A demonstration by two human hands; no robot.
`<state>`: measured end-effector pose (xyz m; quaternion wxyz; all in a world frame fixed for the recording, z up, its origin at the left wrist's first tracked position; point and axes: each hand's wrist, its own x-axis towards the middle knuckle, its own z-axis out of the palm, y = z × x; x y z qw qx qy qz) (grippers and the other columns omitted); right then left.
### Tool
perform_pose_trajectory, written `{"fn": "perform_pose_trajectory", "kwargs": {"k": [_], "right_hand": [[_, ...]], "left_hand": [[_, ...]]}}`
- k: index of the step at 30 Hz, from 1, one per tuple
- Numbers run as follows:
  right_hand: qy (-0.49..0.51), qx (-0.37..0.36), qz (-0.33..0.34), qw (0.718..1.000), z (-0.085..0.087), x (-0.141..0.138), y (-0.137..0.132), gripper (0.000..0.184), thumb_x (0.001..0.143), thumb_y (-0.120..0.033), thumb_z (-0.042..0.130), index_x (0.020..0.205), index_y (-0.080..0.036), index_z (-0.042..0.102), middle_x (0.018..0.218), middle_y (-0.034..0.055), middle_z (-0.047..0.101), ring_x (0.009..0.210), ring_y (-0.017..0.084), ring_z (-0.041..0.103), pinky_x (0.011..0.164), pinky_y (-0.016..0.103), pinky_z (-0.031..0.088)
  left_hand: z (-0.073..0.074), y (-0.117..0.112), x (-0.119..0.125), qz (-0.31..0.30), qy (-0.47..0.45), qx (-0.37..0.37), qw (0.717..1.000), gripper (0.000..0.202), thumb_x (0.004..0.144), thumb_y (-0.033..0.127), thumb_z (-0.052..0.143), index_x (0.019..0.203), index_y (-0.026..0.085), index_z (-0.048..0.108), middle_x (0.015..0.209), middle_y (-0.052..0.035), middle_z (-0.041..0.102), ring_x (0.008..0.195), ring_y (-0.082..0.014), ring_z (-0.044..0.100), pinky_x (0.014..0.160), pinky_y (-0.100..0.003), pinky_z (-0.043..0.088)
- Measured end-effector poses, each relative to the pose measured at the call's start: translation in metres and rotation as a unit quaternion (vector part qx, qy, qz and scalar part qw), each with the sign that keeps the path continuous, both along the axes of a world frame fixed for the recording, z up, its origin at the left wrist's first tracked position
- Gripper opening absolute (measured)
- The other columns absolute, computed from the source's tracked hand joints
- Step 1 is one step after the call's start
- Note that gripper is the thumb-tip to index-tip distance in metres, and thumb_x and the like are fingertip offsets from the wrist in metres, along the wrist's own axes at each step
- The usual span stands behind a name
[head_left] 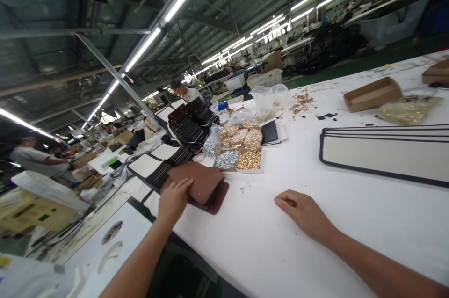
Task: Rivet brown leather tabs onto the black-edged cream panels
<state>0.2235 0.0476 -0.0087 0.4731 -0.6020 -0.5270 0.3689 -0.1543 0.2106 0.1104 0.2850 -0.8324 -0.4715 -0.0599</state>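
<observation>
My left hand rests its fingers on a small stack of brown leather pieces at the near edge of the white table. The fingers lie over the stack's edge, loosely curled. My right hand lies palm down on the bare white tabletop, fingers curled under, holding nothing that shows. Beyond the brown pieces sit trays and bags of gold studs and silver studs. A tall fanned stack of black-edged panels stands behind them.
Long cream strips with black edging lie at the right. A brown cardboard box and a bag of gold hardware sit further back. Clear plastic bags stand mid-table. Other workers sit at far benches, one person at the left.
</observation>
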Motion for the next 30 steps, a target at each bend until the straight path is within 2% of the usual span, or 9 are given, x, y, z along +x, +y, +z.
{"fn": "perform_pose_trajectory", "kwargs": {"k": [2,4,11,13,16,18,22,25,30], "right_hand": [[-0.012,0.002,0.009,1.0,0.0,-0.001,0.0,0.031,0.091,-0.049,0.056,0.083,-0.025,0.073,0.081,-0.0006,0.074,0.078,0.021,0.065,0.071,0.031,0.046],[-0.02,0.006,0.015,1.0,-0.001,-0.002,0.001,0.029,0.092,-0.047,0.055,0.084,-0.025,0.074,0.081,-0.0007,0.074,0.078,0.021,0.065,0.071,0.031,0.046],[-0.05,0.013,0.026,0.998,-0.002,-0.003,0.003,0.027,0.093,-0.042,0.054,0.083,-0.025,0.073,0.082,-0.0006,0.073,0.077,0.02,0.064,0.071,0.032,0.044],[-0.055,0.014,0.028,0.998,-0.002,-0.003,0.002,0.027,0.093,-0.043,0.053,0.083,-0.025,0.072,0.082,-0.0007,0.072,0.076,0.02,0.063,0.071,0.032,0.044],[-0.066,0.015,0.034,0.997,-0.003,-0.003,0.001,0.028,0.094,-0.044,0.052,0.082,-0.026,0.07,0.083,-0.0006,0.072,0.077,0.02,0.063,0.071,0.033,0.044],[-0.071,0.012,0.04,0.997,-0.003,-0.004,0.001,0.028,0.094,-0.044,0.052,0.082,-0.026,0.07,0.084,-0.0005,0.072,0.077,0.021,0.063,0.071,0.033,0.044],[-0.077,0.004,0.048,0.996,-0.005,-0.005,0.001,0.028,0.093,-0.045,0.051,0.081,-0.027,0.069,0.083,-0.0011,0.072,0.077,0.021,0.063,0.071,0.033,0.044],[-0.085,0.0,0.054,0.995,-0.006,-0.005,0.0,0.028,0.093,-0.046,0.051,0.082,-0.028,0.07,0.083,-0.0016,0.072,0.078,0.021,0.063,0.072,0.033,0.044],[-0.097,-0.001,0.058,0.994,-0.007,-0.005,0.0,0.029,0.093,-0.047,0.05,0.084,-0.028,0.07,0.084,-0.0014,0.073,0.079,0.021,0.064,0.072,0.033,0.044]], "left_hand": [[-0.023,-0.001,-0.006,0.022,-0.002,-0.004,1.0,0.051,0.089,0.007,0.045,0.132,0.022,0.069,0.126,-0.0079,0.075,0.102,-0.028,0.07,0.075,-0.037,0.058],[-0.033,-0.003,-0.01,0.035,-0.005,0.0,0.999,0.053,0.089,0.007,0.043,0.136,0.019,0.066,0.127,-0.0112,0.073,0.103,-0.0303,0.069,0.074,-0.039,0.059],[-0.004,0.008,-0.019,0.046,-0.026,0.023,0.998,0.053,0.095,0.013,0.039,0.145,0.012,0.057,0.131,-0.0175,0.07,0.108,-0.0374,0.066,0.077,-0.046,0.057],[-0.004,0.01,-0.021,0.045,-0.041,0.023,0.998,0.052,0.095,0.013,0.039,0.144,0.014,0.058,0.138,-0.0152,0.067,0.109,-0.036,0.067,0.074,-0.043,0.058],[-0.017,0.007,-0.022,0.044,-0.078,0.019,0.996,0.055,0.092,0.01,0.041,0.143,0.019,0.059,0.149,-0.0087,0.059,0.109,-0.0303,0.071,0.07,-0.036,0.06],[-0.029,0.004,-0.021,0.042,-0.113,0.017,0.993,0.056,0.09,0.008,0.042,0.142,0.02,0.058,0.153,-0.0063,0.055,0.113,-0.0258,0.071,0.076,-0.032,0.062],[-0.043,0.004,-0.017,0.038,-0.176,0.024,0.983,0.052,0.093,0.008,0.036,0.14,0.016,0.058,0.152,-0.0077,0.056,0.133,-0.021,0.06,0.106,-0.032,0.054],[-0.04,0.006,-0.014,0.036,-0.204,0.033,0.978,0.053,0.093,0.007,0.033,0.141,0.013,0.056,0.154,-0.0099,0.054,0.142,-0.0195,0.052,0.118,-0.034,0.045],[-0.034,0.007,-0.01,0.057,-0.219,0.045,0.973,0.059,0.091,0.004,0.034,0.149,0.004,0.044,0.163,-0.017,0.037,0.153,-0.0223,0.033,0.126,-0.038,0.033]]}}
